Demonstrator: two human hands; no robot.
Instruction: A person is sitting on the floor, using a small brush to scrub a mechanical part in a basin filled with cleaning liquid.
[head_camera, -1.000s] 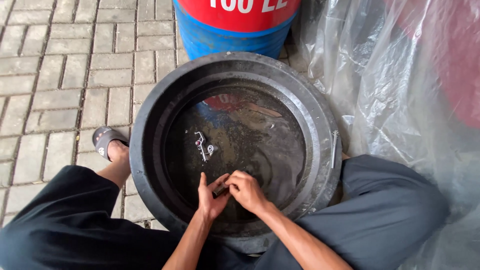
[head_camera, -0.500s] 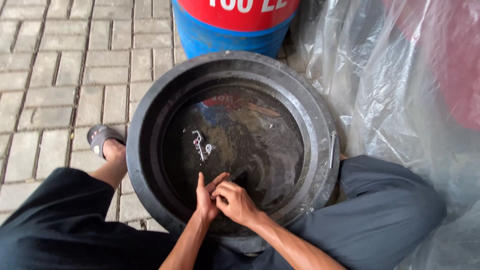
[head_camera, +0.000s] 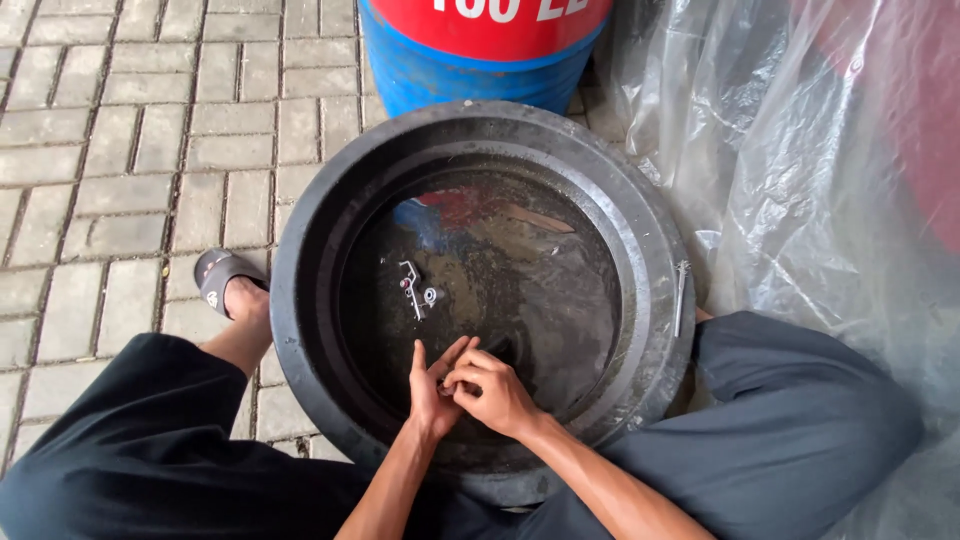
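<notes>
A wide black basin (head_camera: 640, 250) holding dark liquid stands on the paving between my knees. My left hand (head_camera: 432, 393) and my right hand (head_camera: 492, 390) meet over its near side, fingertips pressed together on something small that I cannot make out. Small metal parts (head_camera: 415, 288), a bent bracket and a washer, lie in the liquid just beyond my fingers. A long bolt or tool (head_camera: 681, 296) rests on the basin's right rim.
A blue and red drum (head_camera: 480, 50) stands behind the basin. Clear plastic sheeting (head_camera: 800, 150) covers something red at the right. Grey brick paving (head_camera: 120, 150) lies to the left, where my foot in a dark sandal (head_camera: 222, 280) rests.
My hands stay joined at the basin's near side and shift slightly to the left. The camera view drifts a little; the metal parts do not move.
</notes>
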